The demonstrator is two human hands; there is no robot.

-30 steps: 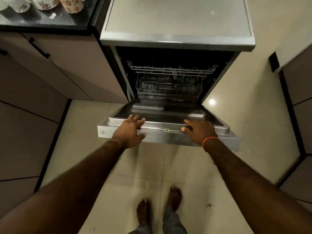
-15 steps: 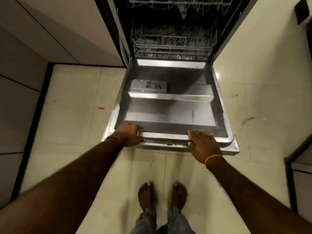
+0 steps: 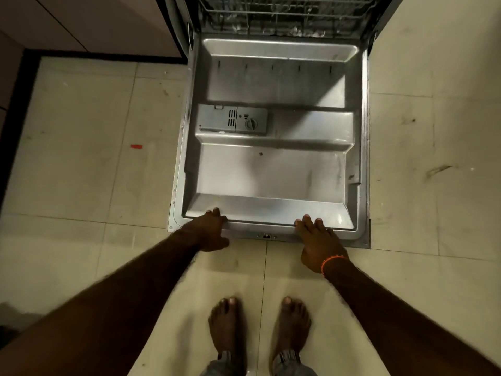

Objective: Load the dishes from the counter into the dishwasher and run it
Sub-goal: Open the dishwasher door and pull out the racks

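The dishwasher door point(image 3: 271, 172) lies folded down flat in front of me, its steel inner face up, with the grey detergent dispenser point(image 3: 233, 122) on its left part. My left hand point(image 3: 208, 232) grips the door's near edge at the left, fingers over the rim and thumb below. My right hand point(image 3: 317, 240) rests on the same edge further right with its fingers straight. The wire lower rack point(image 3: 284, 20) shows inside the machine at the top of the view. No dishes are in view.
A brown cabinet front point(image 3: 95, 23) stands left of the machine. Pale floor tiles point(image 3: 81, 158) lie on both sides of the door, with a small red scrap point(image 3: 136, 146) at the left. My bare feet point(image 3: 230, 327) stand just short of the door's edge.
The door has swung down from half open to flat, with both hands staying on its near edge. My view has tipped downward, so the counter and its cups have left the frame.
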